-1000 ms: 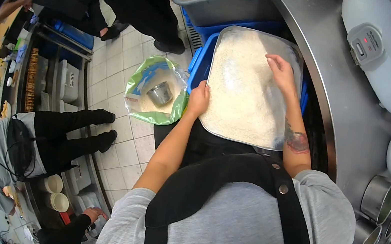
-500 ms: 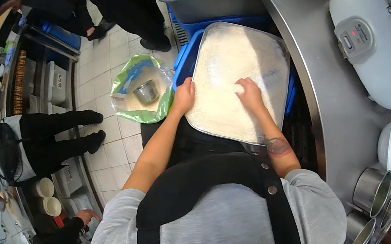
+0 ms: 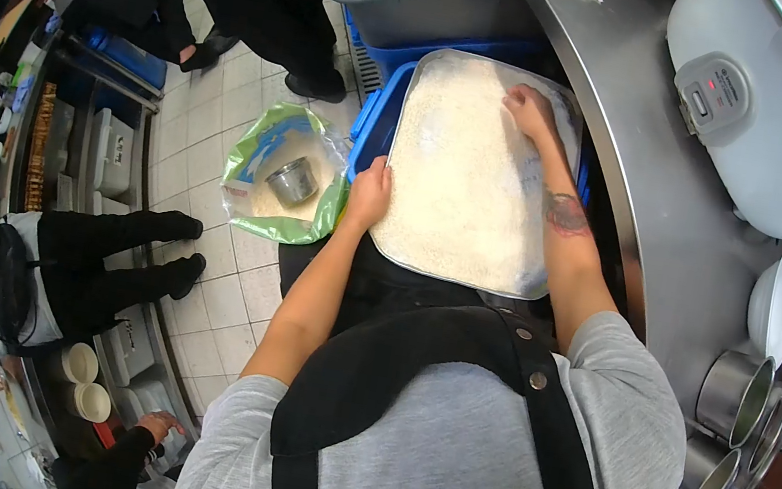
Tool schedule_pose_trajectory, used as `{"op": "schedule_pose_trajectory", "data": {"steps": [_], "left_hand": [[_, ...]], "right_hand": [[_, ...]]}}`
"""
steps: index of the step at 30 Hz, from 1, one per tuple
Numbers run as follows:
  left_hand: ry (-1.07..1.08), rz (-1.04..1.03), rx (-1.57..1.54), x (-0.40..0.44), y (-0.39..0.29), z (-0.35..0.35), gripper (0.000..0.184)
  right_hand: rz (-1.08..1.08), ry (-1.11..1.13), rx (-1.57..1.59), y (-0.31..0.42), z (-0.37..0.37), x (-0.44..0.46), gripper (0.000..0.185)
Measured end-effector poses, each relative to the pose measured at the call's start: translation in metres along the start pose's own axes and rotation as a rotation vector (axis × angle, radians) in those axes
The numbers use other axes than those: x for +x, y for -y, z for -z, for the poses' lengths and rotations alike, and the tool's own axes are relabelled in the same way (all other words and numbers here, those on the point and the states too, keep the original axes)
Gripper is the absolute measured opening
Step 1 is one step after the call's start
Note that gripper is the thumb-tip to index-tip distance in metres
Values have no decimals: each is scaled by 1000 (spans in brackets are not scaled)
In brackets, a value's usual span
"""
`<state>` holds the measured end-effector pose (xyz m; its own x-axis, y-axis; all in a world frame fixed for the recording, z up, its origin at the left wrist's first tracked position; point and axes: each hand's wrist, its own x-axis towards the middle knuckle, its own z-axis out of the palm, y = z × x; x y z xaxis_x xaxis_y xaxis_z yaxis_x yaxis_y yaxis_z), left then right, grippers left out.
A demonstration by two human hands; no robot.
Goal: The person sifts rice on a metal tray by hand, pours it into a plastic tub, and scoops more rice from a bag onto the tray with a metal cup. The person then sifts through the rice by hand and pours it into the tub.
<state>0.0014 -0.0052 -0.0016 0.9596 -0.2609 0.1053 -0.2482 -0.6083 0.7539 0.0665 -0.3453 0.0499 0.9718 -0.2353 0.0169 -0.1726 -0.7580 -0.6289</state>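
A wide metal tray (image 3: 400, 114) lies in front of me, covered with a pale, fine-grained layer (image 3: 466, 185) that looks like rice or crumbs. My left hand (image 3: 370, 195) is wrapped round the tray's left rim. Toward the far right of the tray, my right hand (image 3: 530, 112) rests on the grains with its fingers curled down; whether it holds any of them is hidden. Beneath the tray is a blue crate (image 3: 364, 132). To the left, an open green bag (image 3: 297, 232) holds similar pale material and a metal cup (image 3: 293, 181).
A grey bin (image 3: 415, 13) with whitish lumps stands beyond the tray. Along the right runs a steel counter (image 3: 660, 204) with a rice cooker (image 3: 762, 128), a white bowl (image 3: 774, 307) and metal pots (image 3: 734, 397). Other people stand on the tiled floor (image 3: 211, 132) at left.
My right hand has moved away from me and to the right across the grains, from the tray's middle toward its far right. My left hand stays on the rim.
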Motion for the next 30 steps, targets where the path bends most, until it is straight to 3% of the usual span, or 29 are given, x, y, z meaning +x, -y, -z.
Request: {"op": "schedule_pose_trajectory", "data": {"steps": [3, 6, 9, 12, 13, 16, 23, 26, 29, 30], "left_hand": [[0, -4, 4, 0, 2, -1, 25], [-12, -20, -9, 0, 1, 0, 25], [-9, -17, -33, -1, -3, 3, 25], [3, -9, -48, 0, -6, 5, 25], [6, -6, -49, -1, -5, 4, 26], [-17, -11, -32, 0, 2, -1, 26], [-11, 1, -14, 0, -2, 2, 27], [-24, -18, -38, 1, 1, -1, 26], [4, -3, -44, 1, 0, 1, 23], [8, 2, -43, 1, -1, 2, 23]], "right_hand": [[47, -159, -50, 7, -31, -27, 56], [185, -197, -251, 41, -46, -72, 53], [351, 22, -183, 44, -61, -98, 46], [205, 312, -108, 43, -51, -95, 40], [265, 234, -84, 43, -44, -91, 34], [-310, 448, 269, 69, -2, -60, 33], [234, 368, 199, 61, 19, 18, 32], [207, 417, 331, 32, -11, 66, 33], [94, 247, 164, 34, -30, 73, 28], [159, 156, 109, 28, -42, 71, 30]]}}
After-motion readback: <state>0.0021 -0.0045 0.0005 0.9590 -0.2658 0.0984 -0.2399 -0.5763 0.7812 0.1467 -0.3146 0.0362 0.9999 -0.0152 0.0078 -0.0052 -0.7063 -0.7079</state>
